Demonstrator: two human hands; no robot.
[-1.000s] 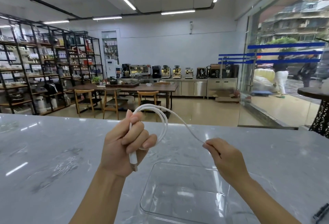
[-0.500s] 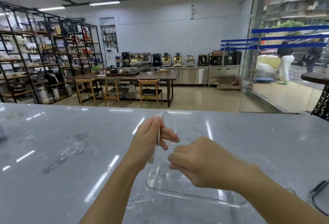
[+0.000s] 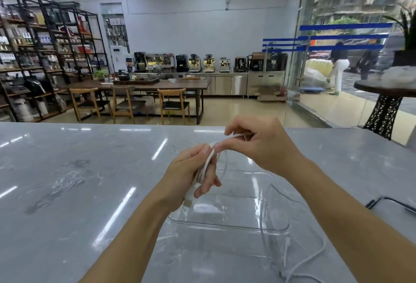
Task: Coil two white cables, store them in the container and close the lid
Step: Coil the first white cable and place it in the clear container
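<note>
My left hand [image 3: 193, 171] holds several loops of a white cable [image 3: 208, 163] above the clear plastic container [image 3: 227, 226]; the cable's plug end hangs below the palm. My right hand [image 3: 258, 145] pinches the same cable's free stretch just above and to the right of the left hand. A second white cable [image 3: 299, 262] lies loose on the counter, running across the container's right side towards the near edge. The container stands open on the grey marble counter [image 3: 78, 181], directly under my hands.
A dark-rimmed lid [image 3: 396, 206] lies at the counter's right edge, partly cut off. Beyond the counter are a wooden table with chairs [image 3: 144, 93], shelving on the left and a glass wall on the right.
My right hand has moved from in front of the left hand up and to the right, drawing the cable over it. The loops in my left hand now hang lower over the container.
</note>
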